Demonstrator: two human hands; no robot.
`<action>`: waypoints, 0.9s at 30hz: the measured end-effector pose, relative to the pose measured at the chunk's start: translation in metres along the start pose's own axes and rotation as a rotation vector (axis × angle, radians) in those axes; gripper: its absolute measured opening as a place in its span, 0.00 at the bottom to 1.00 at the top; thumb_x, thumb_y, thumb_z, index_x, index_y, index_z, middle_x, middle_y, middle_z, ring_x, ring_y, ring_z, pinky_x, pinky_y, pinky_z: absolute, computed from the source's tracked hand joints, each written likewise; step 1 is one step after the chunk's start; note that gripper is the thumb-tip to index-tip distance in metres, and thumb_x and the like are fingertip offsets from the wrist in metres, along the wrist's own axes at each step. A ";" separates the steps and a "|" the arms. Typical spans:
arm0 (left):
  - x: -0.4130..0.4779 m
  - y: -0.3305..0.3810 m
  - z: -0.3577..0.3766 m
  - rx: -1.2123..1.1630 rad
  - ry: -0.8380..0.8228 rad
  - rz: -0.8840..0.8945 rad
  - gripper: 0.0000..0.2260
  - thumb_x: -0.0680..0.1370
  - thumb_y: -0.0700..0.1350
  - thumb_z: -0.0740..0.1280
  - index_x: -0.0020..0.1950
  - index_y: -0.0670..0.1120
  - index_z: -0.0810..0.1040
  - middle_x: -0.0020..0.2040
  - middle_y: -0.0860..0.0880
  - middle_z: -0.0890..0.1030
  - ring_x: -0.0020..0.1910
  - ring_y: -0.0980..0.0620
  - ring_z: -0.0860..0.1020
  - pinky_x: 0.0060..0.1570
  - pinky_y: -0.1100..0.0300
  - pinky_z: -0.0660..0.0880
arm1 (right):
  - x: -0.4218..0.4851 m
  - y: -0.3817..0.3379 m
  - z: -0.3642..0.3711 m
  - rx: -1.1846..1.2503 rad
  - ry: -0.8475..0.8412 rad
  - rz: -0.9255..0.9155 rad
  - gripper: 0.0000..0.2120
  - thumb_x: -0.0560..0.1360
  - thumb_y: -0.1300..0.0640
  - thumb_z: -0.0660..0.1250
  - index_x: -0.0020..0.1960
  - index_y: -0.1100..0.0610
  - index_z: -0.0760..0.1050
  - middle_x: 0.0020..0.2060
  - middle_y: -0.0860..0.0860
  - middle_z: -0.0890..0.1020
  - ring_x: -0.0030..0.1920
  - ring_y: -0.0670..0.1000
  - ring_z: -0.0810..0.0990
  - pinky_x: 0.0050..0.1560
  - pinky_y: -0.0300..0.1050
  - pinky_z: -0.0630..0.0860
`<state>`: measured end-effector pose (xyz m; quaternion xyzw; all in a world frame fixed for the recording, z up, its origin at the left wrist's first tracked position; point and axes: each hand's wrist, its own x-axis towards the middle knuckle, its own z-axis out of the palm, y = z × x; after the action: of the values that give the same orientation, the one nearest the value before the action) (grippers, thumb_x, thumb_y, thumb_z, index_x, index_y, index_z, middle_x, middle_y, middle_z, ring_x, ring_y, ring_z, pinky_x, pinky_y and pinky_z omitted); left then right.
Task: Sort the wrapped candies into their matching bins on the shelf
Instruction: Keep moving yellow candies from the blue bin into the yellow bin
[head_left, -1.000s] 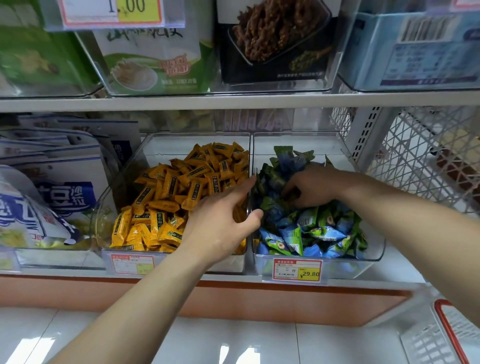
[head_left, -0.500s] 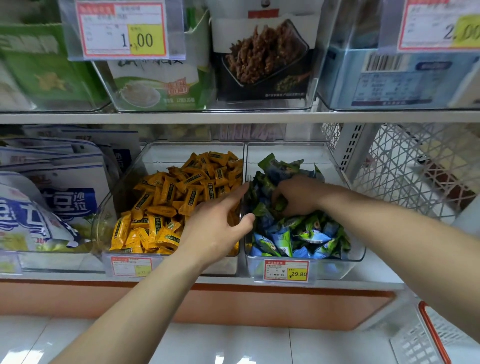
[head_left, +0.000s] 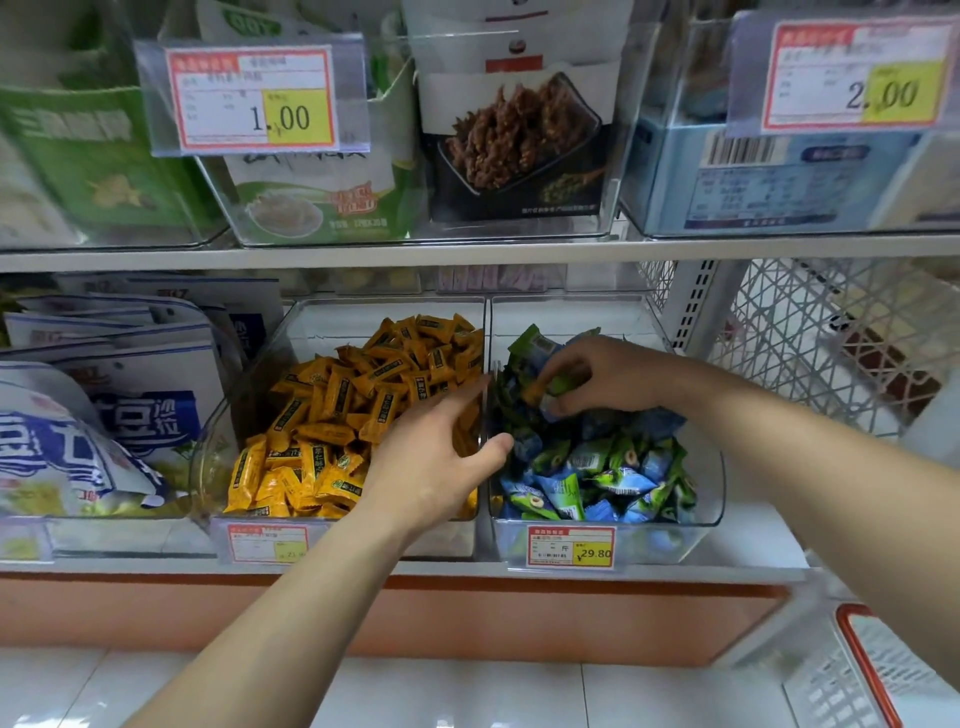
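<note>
Two clear bins stand side by side on the lower shelf. The left bin (head_left: 228, 441) holds several yellow-orange wrapped candies (head_left: 332, 415). The right bin (head_left: 709, 499) holds several blue-green wrapped candies (head_left: 597, 467). My left hand (head_left: 431, 457) lies at the wall between the bins, its fingers straight over the yellow pile and its thumb over the right bin. My right hand (head_left: 608, 379) hovers over the back of the right bin and pinches a few wrappers (head_left: 543, 392), green ones with an orange-looking one among them.
Blue-and-white snack bags (head_left: 104, 415) fill the bin to the left. The upper shelf (head_left: 467, 252) carries boxed snacks close overhead. A white wire mesh panel (head_left: 810, 338) closes the right side. A red-rimmed basket (head_left: 872, 675) sits low at the right.
My right hand has risen slightly off the blue-green pile with wrappers pinched in its fingers. My left hand has stayed at the divider. The view has tilted upward a little.
</note>
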<state>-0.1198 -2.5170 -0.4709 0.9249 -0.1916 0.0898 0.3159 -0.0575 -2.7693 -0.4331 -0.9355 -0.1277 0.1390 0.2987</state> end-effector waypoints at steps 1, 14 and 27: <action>0.001 0.003 0.000 0.011 0.062 0.019 0.29 0.73 0.65 0.64 0.73 0.63 0.65 0.70 0.59 0.73 0.69 0.55 0.69 0.64 0.55 0.72 | -0.004 -0.001 0.000 0.090 0.051 -0.028 0.19 0.70 0.50 0.78 0.59 0.48 0.80 0.52 0.44 0.82 0.52 0.43 0.80 0.51 0.38 0.73; 0.035 0.035 0.011 -0.356 0.198 0.031 0.14 0.75 0.47 0.73 0.55 0.63 0.76 0.45 0.66 0.81 0.44 0.66 0.80 0.42 0.70 0.76 | -0.047 -0.002 0.025 0.634 0.307 -0.239 0.19 0.70 0.67 0.75 0.58 0.58 0.77 0.53 0.53 0.84 0.57 0.51 0.82 0.58 0.48 0.77; 0.006 0.007 -0.025 0.217 0.176 0.020 0.25 0.76 0.63 0.62 0.70 0.55 0.73 0.69 0.52 0.74 0.67 0.48 0.71 0.62 0.52 0.72 | -0.023 -0.041 0.053 -0.159 -0.141 -0.223 0.12 0.75 0.44 0.69 0.55 0.46 0.79 0.52 0.44 0.81 0.52 0.46 0.79 0.55 0.48 0.77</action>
<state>-0.1182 -2.5083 -0.4460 0.9401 -0.1616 0.1941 0.2288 -0.1036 -2.7168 -0.4464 -0.9241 -0.2619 0.1597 0.2278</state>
